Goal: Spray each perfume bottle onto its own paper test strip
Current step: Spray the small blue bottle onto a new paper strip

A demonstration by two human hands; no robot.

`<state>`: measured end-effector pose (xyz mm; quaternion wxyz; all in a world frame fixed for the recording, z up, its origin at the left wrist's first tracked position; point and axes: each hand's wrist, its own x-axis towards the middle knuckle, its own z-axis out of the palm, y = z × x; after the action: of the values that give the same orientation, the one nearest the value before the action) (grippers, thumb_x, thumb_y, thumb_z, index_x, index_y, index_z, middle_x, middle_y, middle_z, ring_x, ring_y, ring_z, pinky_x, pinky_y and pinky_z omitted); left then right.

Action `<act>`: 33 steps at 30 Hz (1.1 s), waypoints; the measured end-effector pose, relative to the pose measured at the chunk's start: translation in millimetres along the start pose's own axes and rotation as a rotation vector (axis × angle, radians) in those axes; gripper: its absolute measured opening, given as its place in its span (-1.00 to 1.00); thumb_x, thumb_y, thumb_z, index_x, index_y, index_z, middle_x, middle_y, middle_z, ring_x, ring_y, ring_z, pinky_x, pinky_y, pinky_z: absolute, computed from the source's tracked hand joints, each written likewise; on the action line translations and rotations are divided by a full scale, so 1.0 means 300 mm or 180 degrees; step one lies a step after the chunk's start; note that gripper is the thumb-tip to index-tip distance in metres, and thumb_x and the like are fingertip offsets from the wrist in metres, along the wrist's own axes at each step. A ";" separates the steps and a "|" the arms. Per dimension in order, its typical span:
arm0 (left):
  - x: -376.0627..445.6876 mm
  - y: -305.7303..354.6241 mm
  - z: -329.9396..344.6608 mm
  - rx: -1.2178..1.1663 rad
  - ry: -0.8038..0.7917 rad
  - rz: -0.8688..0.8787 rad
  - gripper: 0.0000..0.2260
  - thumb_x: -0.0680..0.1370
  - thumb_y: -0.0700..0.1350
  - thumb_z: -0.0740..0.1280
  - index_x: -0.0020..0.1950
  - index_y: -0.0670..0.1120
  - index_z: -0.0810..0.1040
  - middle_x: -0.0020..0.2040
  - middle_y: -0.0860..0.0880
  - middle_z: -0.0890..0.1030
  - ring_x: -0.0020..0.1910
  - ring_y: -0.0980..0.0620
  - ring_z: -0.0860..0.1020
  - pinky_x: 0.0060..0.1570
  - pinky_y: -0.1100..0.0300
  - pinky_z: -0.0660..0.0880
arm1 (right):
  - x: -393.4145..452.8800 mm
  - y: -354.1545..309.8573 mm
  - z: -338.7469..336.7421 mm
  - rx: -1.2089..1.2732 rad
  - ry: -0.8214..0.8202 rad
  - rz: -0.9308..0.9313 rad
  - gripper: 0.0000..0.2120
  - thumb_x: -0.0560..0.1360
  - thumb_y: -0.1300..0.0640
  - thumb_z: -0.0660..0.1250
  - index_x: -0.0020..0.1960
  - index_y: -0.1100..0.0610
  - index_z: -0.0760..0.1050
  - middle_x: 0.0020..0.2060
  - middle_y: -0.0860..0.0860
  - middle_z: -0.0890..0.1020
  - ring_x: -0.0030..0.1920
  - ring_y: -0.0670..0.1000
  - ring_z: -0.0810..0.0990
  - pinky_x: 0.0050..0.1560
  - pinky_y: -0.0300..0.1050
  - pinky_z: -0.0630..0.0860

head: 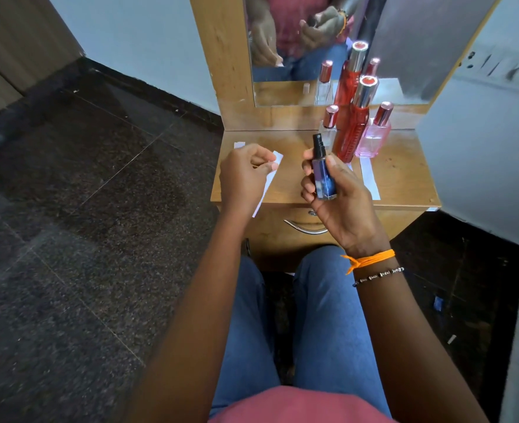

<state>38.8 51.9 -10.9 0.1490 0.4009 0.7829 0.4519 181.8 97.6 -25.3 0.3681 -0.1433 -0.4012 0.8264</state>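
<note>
Gripping blue spray bottle (323, 175), right hand (340, 196) fingers curled round it; left hand (246, 175) fingers pinching paper strip (268, 181).

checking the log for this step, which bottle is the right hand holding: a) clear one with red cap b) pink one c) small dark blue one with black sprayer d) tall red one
c: the right hand grips the small dark blue bottle, its black sprayer uncapped, while the other three bottles stand on the table.

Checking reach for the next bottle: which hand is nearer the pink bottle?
Right. The right hand, gripping the blue spray bottle, is just beside the pink bottle; the left hand, pinching a paper strip, is farther across.
</note>
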 end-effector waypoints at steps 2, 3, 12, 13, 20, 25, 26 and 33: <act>-0.023 0.002 -0.011 -0.0237 -0.0166 -0.0009 -0.88 0.45 -0.24 0.41 -0.03 -0.12 0.65 -0.11 0.01 0.66 -0.19 0.26 0.55 -0.23 0.53 0.40 | -0.005 -0.002 0.011 -0.0249 0.0105 -0.0045 -0.78 0.59 0.15 0.08 0.08 0.17 0.47 -0.24 0.01 0.51 -0.37 -0.08 0.41 -0.36 -0.28 0.36; -0.035 0.004 -0.016 -0.0363 -0.0240 -0.0043 -0.85 0.45 -0.24 0.41 0.00 -0.11 0.65 -0.08 0.02 0.66 -0.16 0.28 0.55 -0.18 0.51 0.42 | -0.008 -0.002 0.015 -0.0488 0.0221 -0.0077 -0.83 0.60 0.18 0.11 0.09 0.16 0.44 -0.24 0.02 0.54 -0.39 -0.07 0.43 -0.39 -0.28 0.37; -0.121 0.014 -0.008 -0.1384 -0.0502 -0.0551 -0.74 0.45 -0.29 0.41 0.13 -0.12 0.60 0.00 0.03 0.63 0.00 0.19 0.57 -0.11 0.44 0.52 | -0.033 0.015 0.012 -0.3828 0.0517 -0.0939 -0.55 0.44 0.35 0.26 0.27 0.04 0.37 -0.24 -0.20 0.43 -0.29 -0.01 0.47 -0.21 0.10 0.58; -0.126 0.014 -0.003 -0.1424 -0.0492 -0.0587 -0.74 0.45 -0.29 0.41 0.12 -0.12 0.60 -0.01 0.03 0.63 0.01 0.16 0.58 -0.07 0.37 0.53 | -0.033 0.019 0.014 -0.3931 0.0484 -0.0964 -0.56 0.43 0.34 0.27 0.26 0.06 0.38 -0.26 -0.22 0.42 -0.28 0.02 0.49 -0.19 0.16 0.58; -0.145 0.029 0.011 -0.1405 -0.0505 -0.0589 -0.74 0.43 -0.27 0.43 0.09 -0.08 0.58 -0.09 0.12 0.61 -0.05 0.25 0.57 -0.15 0.45 0.50 | -0.030 0.031 0.013 -0.4433 0.0471 -0.1034 -0.55 0.41 0.30 0.29 0.26 0.01 0.39 -0.14 -0.09 0.49 -0.23 0.13 0.53 -0.23 0.13 0.55; -0.152 0.030 0.010 -0.1410 -0.0519 -0.0621 -0.73 0.43 -0.27 0.43 0.11 -0.08 0.57 -0.07 0.09 0.61 -0.02 0.21 0.57 -0.04 0.30 0.53 | -0.034 0.034 0.009 -0.4589 0.0530 -0.1053 -0.55 0.39 0.34 0.31 0.24 0.07 0.42 -0.10 0.07 0.60 -0.22 0.12 0.50 -0.26 -0.05 0.44; -0.154 0.030 0.011 -0.1404 -0.0534 -0.0611 -0.72 0.43 -0.27 0.43 0.12 -0.09 0.57 -0.07 0.10 0.61 -0.02 0.22 0.57 -0.05 0.32 0.52 | -0.035 0.035 0.008 -0.4590 0.0543 -0.1060 -0.55 0.39 0.35 0.31 0.23 0.07 0.43 -0.11 0.09 0.61 -0.23 0.12 0.50 -0.27 -0.07 0.42; -0.159 0.029 0.016 -0.1393 -0.0582 -0.0575 -0.70 0.43 -0.28 0.43 0.13 -0.08 0.57 -0.09 0.13 0.60 -0.03 0.23 0.57 -0.11 0.38 0.51 | -0.031 0.048 -0.010 -0.4464 0.0620 -0.1087 -0.60 0.40 0.33 0.31 0.16 -0.01 0.41 -0.15 0.08 0.61 -0.28 0.17 0.58 -0.27 0.16 0.57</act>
<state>76.4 20.7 -12.5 0.3422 0.3268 0.6823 0.5573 182.8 86.6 -39.0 0.3476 -0.3538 -0.8187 0.2894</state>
